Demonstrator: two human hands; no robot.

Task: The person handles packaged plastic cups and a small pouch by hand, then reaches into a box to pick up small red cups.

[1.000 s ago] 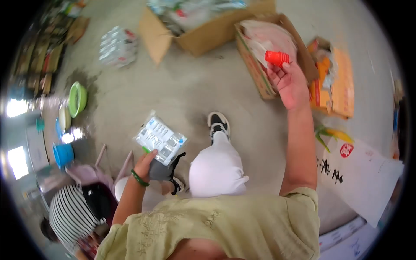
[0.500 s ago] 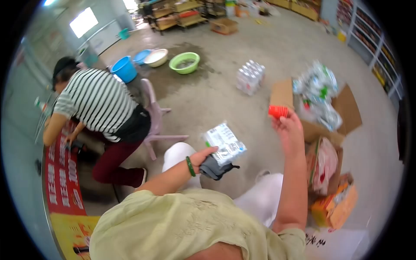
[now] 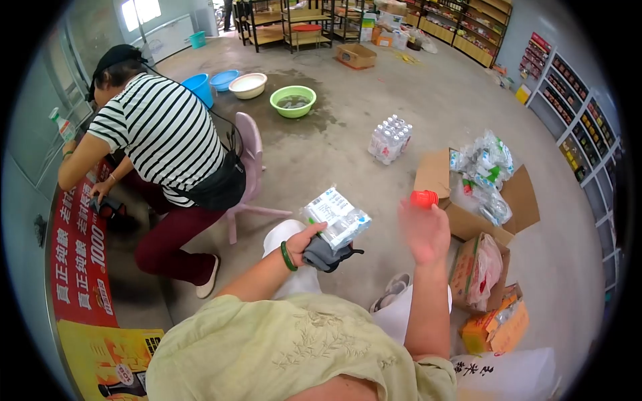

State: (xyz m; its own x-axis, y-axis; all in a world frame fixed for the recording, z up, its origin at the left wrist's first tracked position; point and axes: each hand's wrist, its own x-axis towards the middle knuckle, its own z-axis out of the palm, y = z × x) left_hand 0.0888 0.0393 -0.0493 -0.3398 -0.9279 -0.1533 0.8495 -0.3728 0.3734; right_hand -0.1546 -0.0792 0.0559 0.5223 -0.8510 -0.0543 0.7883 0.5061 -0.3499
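Observation:
My left hand [image 3: 300, 244], a green bangle at its wrist, is closed round a clear plastic packet [image 3: 336, 217] with white and blue print. Below that packet, a dark grey folded fabric thing [image 3: 322, 254] with a black cord is held in the same hand. A short red cylinder [image 3: 424, 198], ribbed at one end like a cap, sits at the fingertips of my right hand [image 3: 426, 230]. That hand is raised to the right of the packet, apart from it, and its fingers are partly blurred.
On my left a person in a striped shirt [image 3: 167, 134] leans over a red-bannered table [image 3: 77, 260], beside a pink chair [image 3: 250, 157]. Open cartons [image 3: 433, 175] with plastic wrapping stand to my right. Bottled water [image 3: 390, 140] and a green basin [image 3: 293, 101] are on the floor ahead.
The view has shifted. My right hand has turned palm-up and come closer to the packet, still with the red cylinder. My left hand keeps its hold on the packet and grey thing.

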